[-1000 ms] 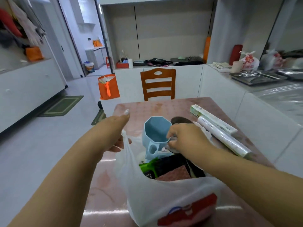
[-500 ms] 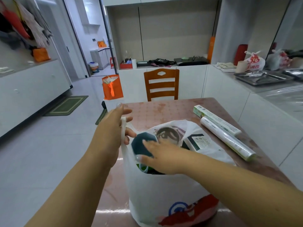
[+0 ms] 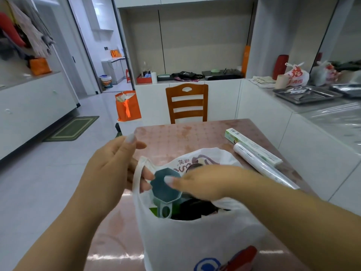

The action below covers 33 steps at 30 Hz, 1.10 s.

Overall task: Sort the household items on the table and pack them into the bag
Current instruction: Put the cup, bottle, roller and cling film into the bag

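Blue cup (image 3: 166, 185) now down inside white bag (image 3: 195, 237), where a second ago my right hand (image 3: 207, 182) held it above opening. Right hand rests flat on cup rim, fingers loose, clamped on nothing. Left hand (image 3: 115, 169) pinched together on bag handle (image 3: 139, 171), holding mouth open. Bag stands on counter (image 3: 175, 137). Boxed roll (image 3: 252, 146) and clear film roll (image 3: 261, 167) lie beside bag, not packed; I judge them next.
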### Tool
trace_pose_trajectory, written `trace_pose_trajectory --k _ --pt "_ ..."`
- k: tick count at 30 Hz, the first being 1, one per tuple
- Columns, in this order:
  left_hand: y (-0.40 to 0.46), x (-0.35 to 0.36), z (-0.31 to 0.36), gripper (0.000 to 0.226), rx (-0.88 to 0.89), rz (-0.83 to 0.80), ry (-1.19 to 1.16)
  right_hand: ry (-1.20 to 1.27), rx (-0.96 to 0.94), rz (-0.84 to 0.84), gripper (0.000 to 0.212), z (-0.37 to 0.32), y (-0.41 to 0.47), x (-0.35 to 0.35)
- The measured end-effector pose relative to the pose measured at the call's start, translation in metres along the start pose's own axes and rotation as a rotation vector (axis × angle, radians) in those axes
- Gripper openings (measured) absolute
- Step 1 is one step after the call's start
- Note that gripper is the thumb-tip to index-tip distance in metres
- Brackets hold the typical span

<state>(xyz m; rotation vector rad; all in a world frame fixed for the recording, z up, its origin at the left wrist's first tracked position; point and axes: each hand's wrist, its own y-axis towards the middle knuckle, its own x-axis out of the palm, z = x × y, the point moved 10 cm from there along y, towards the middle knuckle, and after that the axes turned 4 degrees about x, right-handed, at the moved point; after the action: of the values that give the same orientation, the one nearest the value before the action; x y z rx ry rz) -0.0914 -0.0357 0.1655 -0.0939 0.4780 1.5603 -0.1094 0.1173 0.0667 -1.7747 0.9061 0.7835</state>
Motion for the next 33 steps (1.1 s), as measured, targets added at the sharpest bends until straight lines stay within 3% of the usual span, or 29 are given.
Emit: trace_pose_trajectory --k 2,4,8,11,14,18,23,26,29,33 --pt "0.01 -0.014 0.006 0.055 0.078 0.04 0.137 0.039 -0.037 0.061 0.08 0.0 -0.006 -0.038" --pt "0.029 -0.028 0.002 0.053 0.11 0.107 0.21 0.094 -0.047 0.059 0.091 0.008 0.001 -0.07" --pt "0.091 -0.036 -0.046 0.046 0.016 0.153 0.237 0.312 0.07 0.113 0.081 0.058 0.05 -0.121" --pt "0.141 -0.009 -0.105 0.031 -0.13 0.021 0.31 0.376 0.134 0.134 0.076 0.096 0.1 -0.137" --pt "0.172 0.04 -0.166 0.02 -0.276 -0.207 0.355 0.399 0.172 0.049 0.072 0.124 0.153 -0.125" --pt "0.182 0.101 -0.244 0.018 -0.444 -0.51 0.466 0.404 0.234 -0.067 0.068 0.16 0.222 -0.087" --pt "0.171 0.155 -0.299 0.012 -0.591 -0.736 0.494 0.351 0.31 -0.221 0.067 0.189 0.276 -0.023" --pt "0.164 0.176 -0.311 0.024 -0.648 -0.817 0.467 0.318 0.317 -0.334 0.07 0.193 0.289 0.012" --pt "0.167 0.182 -0.321 0.039 -0.639 -0.837 0.532 0.285 0.287 -0.344 0.07 0.188 0.295 0.023" --pt "0.167 0.185 -0.325 0.04 -0.672 -0.838 0.541 0.361 0.293 -0.386 0.077 0.188 0.298 0.031"
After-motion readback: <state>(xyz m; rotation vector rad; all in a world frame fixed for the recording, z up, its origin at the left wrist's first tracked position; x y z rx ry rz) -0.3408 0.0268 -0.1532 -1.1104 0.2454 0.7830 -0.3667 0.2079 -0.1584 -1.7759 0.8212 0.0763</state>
